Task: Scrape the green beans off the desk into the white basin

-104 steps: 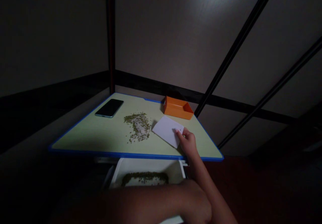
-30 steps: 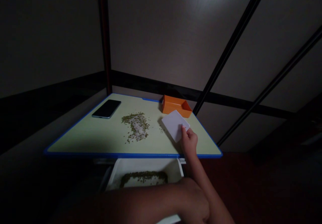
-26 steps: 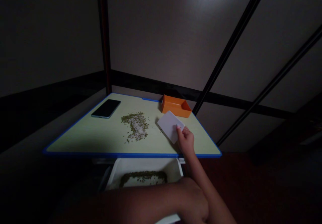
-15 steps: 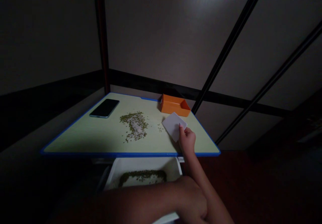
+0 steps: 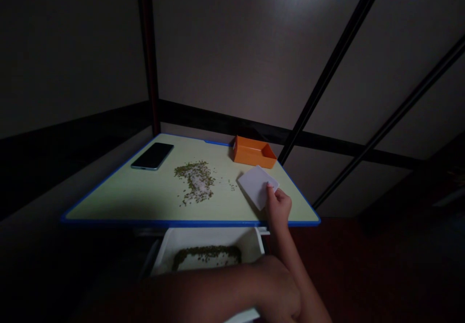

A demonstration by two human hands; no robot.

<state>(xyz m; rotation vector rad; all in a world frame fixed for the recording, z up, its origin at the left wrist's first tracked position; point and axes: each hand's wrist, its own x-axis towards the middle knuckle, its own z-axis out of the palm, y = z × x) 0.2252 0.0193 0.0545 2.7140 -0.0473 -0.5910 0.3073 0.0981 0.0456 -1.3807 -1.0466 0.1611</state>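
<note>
My right hand [image 5: 279, 207] pinches the near corner of a white card [image 5: 256, 185], which it holds tilted on the pale green table [image 5: 145, 197]. A few loose green grains [image 5: 231, 183] lie just left of the card. Further left is a pile of green grains mixed with white ones [image 5: 196, 182]. My left forearm crosses the bottom of the view. My left hand [image 5: 281, 294] sits at the right side of a white tray [image 5: 214, 238] below the table's front edge, with its fingers hidden. The tray holds more green grains [image 5: 207, 255].
An orange box [image 5: 254, 152] stands at the table's far edge, just behind the card. A dark phone [image 5: 152, 156] lies flat at the far left. The table has a blue rim, and dark walls with black bars rise behind it. The room is dim.
My right hand has slid the card back and forth beside the pile, and in the last half second a little to the right and nearer. A few grains now lie apart from the pile.
</note>
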